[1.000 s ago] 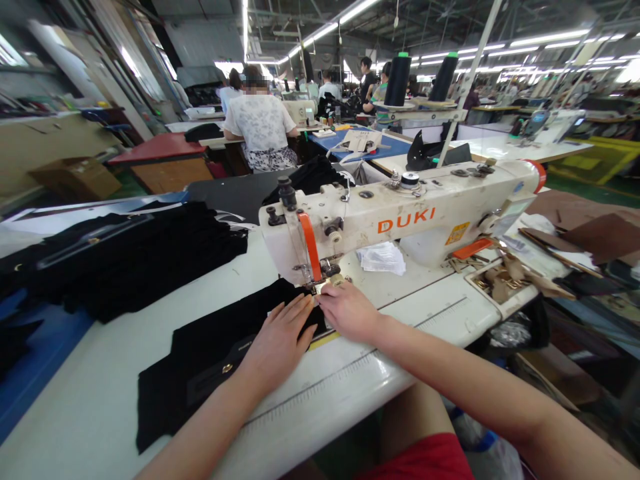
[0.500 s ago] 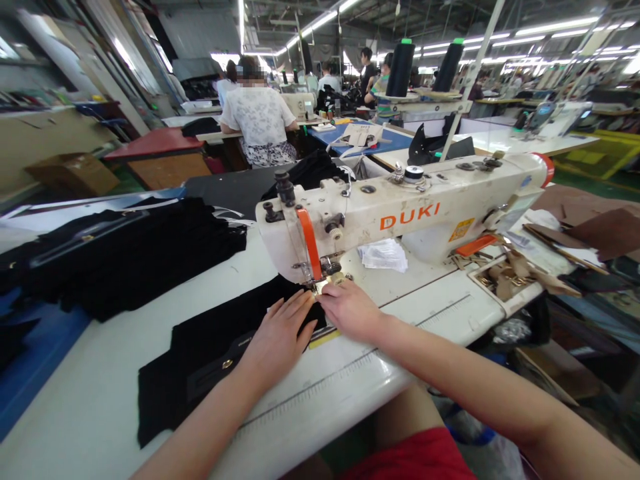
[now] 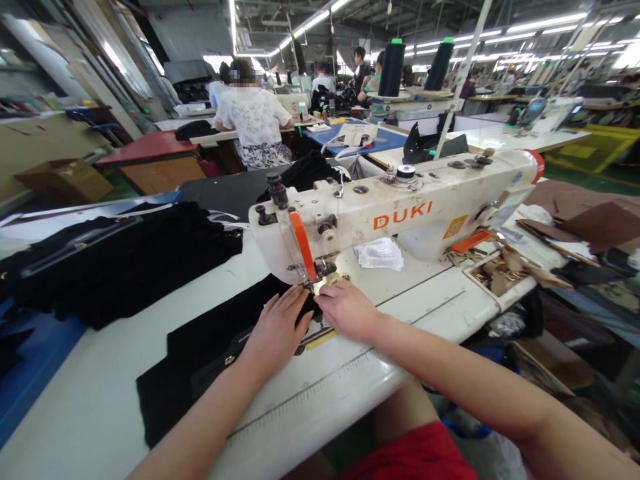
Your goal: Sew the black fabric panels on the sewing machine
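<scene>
A black fabric piece [image 3: 200, 337] with a small gold fitting [image 3: 229, 360] lies on the bed of a white sewing machine [image 3: 350, 223], its far end under the needle area. My left hand [image 3: 277, 330] rests flat on this piece, fingers stretched toward the presser foot [image 3: 311, 285]. On the other side of the foot, my right hand [image 3: 347, 311] has its fingers bent and pressed together at the fabric's edge. Its fingertips partly hide that edge and the stitching spot. A metal plate [image 3: 319, 328] shows between my hands.
A heap of black pieces [image 3: 125, 257] lies to the left. White labels [image 3: 379, 255] are stacked under the machine arm. At the right stands a tray [image 3: 500, 280] of brown scraps and metal bits. Black thread cones [image 3: 391, 70] rise behind; a co-worker [image 3: 255, 120] sits ahead.
The black fabric has shifted a little away from me at the needle, baring more of the metal plate between my hands. Both hands keep nearly the same pose. The whole view has shifted slightly.
</scene>
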Demonstrator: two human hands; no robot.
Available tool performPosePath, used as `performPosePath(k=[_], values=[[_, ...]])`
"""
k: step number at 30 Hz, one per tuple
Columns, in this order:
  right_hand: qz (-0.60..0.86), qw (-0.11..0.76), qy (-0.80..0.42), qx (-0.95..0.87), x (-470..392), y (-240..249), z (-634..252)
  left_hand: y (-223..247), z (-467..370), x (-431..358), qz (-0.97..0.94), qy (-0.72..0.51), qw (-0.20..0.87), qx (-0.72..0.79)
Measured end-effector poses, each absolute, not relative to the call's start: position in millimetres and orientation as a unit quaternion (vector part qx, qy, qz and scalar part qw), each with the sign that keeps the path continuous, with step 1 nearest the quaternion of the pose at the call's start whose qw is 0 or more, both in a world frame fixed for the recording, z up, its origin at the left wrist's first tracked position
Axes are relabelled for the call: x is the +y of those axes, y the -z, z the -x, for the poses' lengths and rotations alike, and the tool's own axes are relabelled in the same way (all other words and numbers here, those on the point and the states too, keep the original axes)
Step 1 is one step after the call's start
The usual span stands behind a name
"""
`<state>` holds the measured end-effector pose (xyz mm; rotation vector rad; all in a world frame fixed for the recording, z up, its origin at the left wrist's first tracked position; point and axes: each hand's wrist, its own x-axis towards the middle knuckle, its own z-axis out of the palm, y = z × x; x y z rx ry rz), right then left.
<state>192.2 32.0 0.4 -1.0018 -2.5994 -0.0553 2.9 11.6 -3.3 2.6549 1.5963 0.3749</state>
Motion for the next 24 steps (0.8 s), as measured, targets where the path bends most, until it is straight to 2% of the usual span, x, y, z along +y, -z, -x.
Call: performPosePath(k=[5, 11, 17, 19, 24], values=[[0.355, 0.194, 0.021, -0.914, 31.8, 1.9, -193.6, 6.7, -1.6, 15.9, -0.853, -0.135, -0.002, 0.505], [0.331, 0.26, 0.015, -0.907, 23.3, 4.1, -198.6, 3.3, 15.8, -17.2, -0.859, -0.118, -0.018, 0.498], [0.296, 0.291, 0.0, -0.91, 20.0, 8.6, -200.1, -24.5, 50.3, -72.3, -0.808, -0.2, -0.121, 0.541], [0.294, 0.297, -0.008, -0.908, 19.6, 9.2, -199.4, -24.7, 68.2, -91.7, -0.807, -0.171, -0.123, 0.552], [0.286, 0.312, -0.027, -0.906, 17.2, 9.0, -197.9, -10.3, 117.6, -115.5, -0.797, 0.006, -0.05, 0.603]])
